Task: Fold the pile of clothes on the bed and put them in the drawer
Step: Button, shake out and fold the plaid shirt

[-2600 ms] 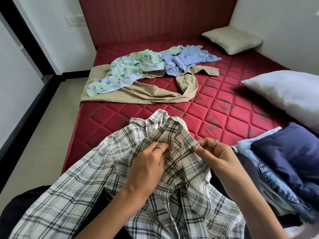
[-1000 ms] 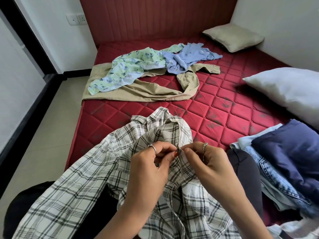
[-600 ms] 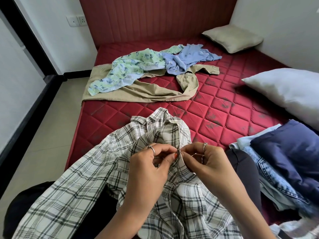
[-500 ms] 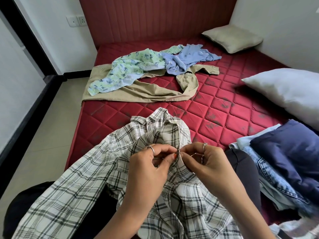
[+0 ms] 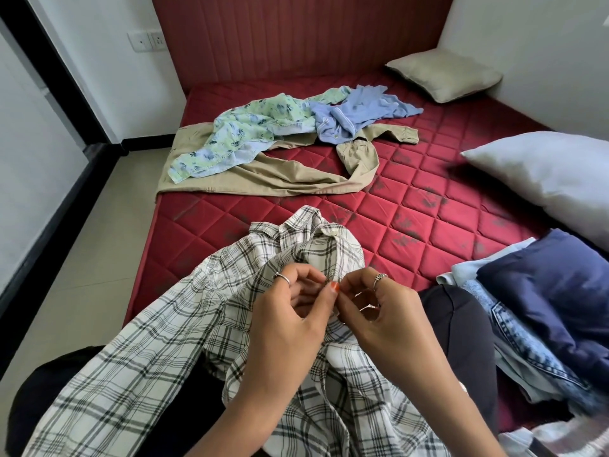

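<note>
A white and black plaid shirt (image 5: 158, 351) lies across my lap and the near edge of the red mattress (image 5: 412, 209), collar pointing away from me. My left hand (image 5: 290, 321) and my right hand (image 5: 382, 315) meet at the shirt's front placket just below the collar, each pinching the fabric edge between thumb and fingers. Farther up the bed lie beige trousers (image 5: 263, 179), a green floral garment (image 5: 237, 136) and a light blue top (image 5: 356, 113), all unfolded. No drawer is in view.
Folded clothes (image 5: 543, 315), navy on top of denim, are stacked at my right. A white pillow (image 5: 543, 173) lies by the right wall and a beige cushion (image 5: 445, 74) in the far corner. The tiled floor (image 5: 82, 258) runs along the bed's left side.
My hands came together at the placket below the collar, having held the fabric apart earlier. In the last half second they have barely moved.
</note>
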A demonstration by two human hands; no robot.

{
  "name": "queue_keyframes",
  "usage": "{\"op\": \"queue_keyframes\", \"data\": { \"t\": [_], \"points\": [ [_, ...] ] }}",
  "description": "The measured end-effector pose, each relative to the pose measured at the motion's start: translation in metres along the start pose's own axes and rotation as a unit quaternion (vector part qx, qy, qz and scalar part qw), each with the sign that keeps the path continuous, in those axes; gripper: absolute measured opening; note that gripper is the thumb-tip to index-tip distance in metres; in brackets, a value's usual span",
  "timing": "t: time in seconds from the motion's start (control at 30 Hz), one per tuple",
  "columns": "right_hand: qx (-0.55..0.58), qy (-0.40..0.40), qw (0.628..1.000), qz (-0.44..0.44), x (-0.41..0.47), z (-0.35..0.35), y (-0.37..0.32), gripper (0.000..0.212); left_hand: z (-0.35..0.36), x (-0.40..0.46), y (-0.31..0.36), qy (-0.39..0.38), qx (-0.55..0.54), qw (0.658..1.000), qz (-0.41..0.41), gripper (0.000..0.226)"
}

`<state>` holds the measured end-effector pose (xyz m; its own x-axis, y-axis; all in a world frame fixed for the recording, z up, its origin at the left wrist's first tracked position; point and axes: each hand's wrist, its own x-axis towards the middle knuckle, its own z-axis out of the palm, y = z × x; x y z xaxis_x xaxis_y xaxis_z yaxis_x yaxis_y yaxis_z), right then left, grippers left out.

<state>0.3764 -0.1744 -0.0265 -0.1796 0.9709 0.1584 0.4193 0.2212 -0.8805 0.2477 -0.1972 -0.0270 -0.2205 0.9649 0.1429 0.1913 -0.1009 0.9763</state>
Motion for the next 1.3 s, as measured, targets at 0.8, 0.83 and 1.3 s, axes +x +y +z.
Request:
{"op": "queue_keyframes", "data": {
  "t": [0.8, 0.83, 1.3],
  "points": [
    [0.393, -0.070, 0.901, 0.171, 0.004, 0.007, 0.010, 0.005, 0.000, 0.007, -0.016, 0.012, -0.019, 0.999, -0.050, 0.019],
    [0.378, -0.067, 0.909, 0.163, 0.004, 0.008, 0.010, 0.005, -0.001, 0.007, -0.017, 0.010, -0.020, 0.998, -0.055, 0.019],
    [0.015, -0.069, 0.998, -0.002, 0.004, 0.003, 0.020, 0.037, -0.030, 0.011, -0.012, -0.252, 0.115, 0.956, -0.101, 0.006]
  ]
}}
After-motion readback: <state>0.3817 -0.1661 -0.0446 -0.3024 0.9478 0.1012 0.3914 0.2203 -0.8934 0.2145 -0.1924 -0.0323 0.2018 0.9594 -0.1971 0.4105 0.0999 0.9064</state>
